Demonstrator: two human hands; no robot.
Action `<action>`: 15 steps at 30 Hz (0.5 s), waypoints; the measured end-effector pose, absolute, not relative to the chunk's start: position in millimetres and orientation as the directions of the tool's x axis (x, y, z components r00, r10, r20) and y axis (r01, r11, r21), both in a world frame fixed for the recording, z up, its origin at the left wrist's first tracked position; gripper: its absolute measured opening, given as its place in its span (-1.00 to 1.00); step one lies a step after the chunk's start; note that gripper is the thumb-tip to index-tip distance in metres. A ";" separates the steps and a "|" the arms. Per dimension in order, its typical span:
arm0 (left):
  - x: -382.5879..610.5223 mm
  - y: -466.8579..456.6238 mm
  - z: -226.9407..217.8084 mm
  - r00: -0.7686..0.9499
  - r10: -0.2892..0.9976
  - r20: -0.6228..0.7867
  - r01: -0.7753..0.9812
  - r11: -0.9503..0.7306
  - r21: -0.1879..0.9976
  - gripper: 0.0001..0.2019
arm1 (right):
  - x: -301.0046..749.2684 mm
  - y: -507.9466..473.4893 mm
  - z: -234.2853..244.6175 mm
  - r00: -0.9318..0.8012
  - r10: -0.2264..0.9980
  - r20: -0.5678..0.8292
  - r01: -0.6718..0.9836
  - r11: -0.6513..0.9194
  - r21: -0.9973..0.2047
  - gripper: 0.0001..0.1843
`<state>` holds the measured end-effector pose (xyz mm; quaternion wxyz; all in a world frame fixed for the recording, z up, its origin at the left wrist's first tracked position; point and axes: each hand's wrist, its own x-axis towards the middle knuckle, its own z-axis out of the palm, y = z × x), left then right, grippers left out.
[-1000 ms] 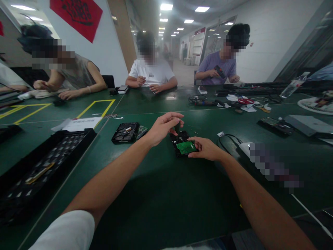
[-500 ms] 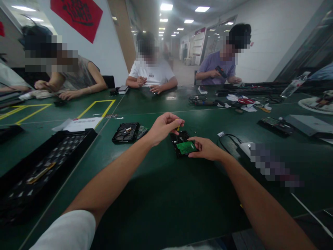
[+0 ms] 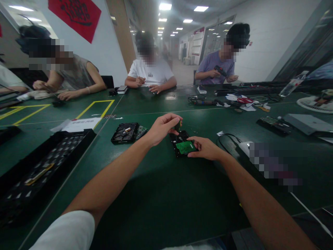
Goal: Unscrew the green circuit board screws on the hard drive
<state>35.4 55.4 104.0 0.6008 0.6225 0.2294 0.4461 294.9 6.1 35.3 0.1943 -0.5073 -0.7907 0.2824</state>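
My left hand (image 3: 164, 128) is closed around a small yellow-and-black screwdriver (image 3: 180, 124), held over the far end of a black hard drive (image 3: 172, 139). Most of the tool is hidden by my fingers, and its tip cannot be made out. The drive lies on the green table with a green circuit board (image 3: 185, 148) on its near part. At the drive's right edge, my right hand (image 3: 206, 148) grips it between thumb and fingers. A few tiny screws (image 3: 194, 132) lie just beyond the drive.
Left of my hands are another black drive (image 3: 124, 133) and a loose circuit board (image 3: 141, 132). A long black tray (image 3: 80, 147) stands farther left. On the right are a white power strip (image 3: 246, 148), another drive (image 3: 273, 125) and a grey box (image 3: 303, 124). Several people sit opposite.
The fingers of my left hand have shifted slightly on the screwdriver, and its handle shows at a different turn. My right hand stays on the drive. The whole view has moved slightly.
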 end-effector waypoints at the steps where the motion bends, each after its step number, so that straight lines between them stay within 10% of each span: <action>1: 35.4 56.1 103.1 0.477 0.831 0.287 -0.241 -0.190 0.952 -0.71 | 294.9 6.1 35.7 -0.410 0.912 0.018 0.694 0.325 -0.642 -0.16; 15: 33.5 53.8 105.7 0.561 0.789 0.252 -0.229 -0.145 0.963 -0.68 | 296.1 7.3 33.7 -0.404 0.915 -0.001 0.695 0.306 -0.650 -0.13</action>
